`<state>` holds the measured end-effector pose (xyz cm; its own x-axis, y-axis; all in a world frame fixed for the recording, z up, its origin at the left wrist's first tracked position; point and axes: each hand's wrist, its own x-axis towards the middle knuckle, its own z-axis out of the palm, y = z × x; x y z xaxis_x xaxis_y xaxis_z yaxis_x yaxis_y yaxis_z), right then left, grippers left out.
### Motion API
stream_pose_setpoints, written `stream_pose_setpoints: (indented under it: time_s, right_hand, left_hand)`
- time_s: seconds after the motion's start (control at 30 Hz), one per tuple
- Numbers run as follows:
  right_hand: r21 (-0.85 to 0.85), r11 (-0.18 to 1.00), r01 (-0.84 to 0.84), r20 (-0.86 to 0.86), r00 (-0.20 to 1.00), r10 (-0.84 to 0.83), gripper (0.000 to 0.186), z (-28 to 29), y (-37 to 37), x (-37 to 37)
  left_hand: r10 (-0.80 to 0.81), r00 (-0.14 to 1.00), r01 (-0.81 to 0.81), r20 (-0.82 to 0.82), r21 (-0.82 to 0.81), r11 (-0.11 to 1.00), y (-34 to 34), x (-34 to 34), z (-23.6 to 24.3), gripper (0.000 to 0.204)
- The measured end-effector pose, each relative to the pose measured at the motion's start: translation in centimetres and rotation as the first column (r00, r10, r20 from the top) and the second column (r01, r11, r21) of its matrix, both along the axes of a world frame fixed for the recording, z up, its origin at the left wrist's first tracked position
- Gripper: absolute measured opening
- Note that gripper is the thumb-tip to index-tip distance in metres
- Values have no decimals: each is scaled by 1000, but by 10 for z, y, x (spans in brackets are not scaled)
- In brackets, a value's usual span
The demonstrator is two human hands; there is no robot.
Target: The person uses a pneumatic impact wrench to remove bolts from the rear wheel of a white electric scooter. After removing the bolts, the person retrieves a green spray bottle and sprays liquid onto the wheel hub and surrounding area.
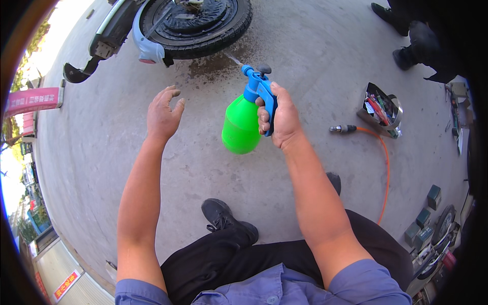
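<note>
A grey concrete floor [101, 183] spreads wide, faintly stained. Bright daylight glares beyond its left edge, where green foliage [29, 47] and a pink sign [35, 99] show.

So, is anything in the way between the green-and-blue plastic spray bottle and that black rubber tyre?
Nothing solid is visible there. The bare right hand holds the spray bottle, and only pale spray shows between its nozzle and the tyre.
</note>
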<state>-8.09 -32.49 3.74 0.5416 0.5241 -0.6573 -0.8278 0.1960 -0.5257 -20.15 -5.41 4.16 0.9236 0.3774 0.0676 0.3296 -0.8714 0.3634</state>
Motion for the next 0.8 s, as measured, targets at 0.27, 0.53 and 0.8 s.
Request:
stream_pose_setpoints:
  time_s: [0.27,0.53,0.8]
  right_hand:
    - [-31,976,217,49,975,-215,46,-1,-2,13]
    - [-4,998,56,4,998,-56,47,8,-4,12]
    - [-19,997,69,35,997,-68,67,-8,-8,-2]
  left_hand:
    - [13,999,-13,-47,-8,1000,-5,-1,-7,29]
    - [-11,998,8,-62,-41,999,-18,9,-19,31]
    - [-21,996,16,-86,-54,998,-33,35,-23,34]
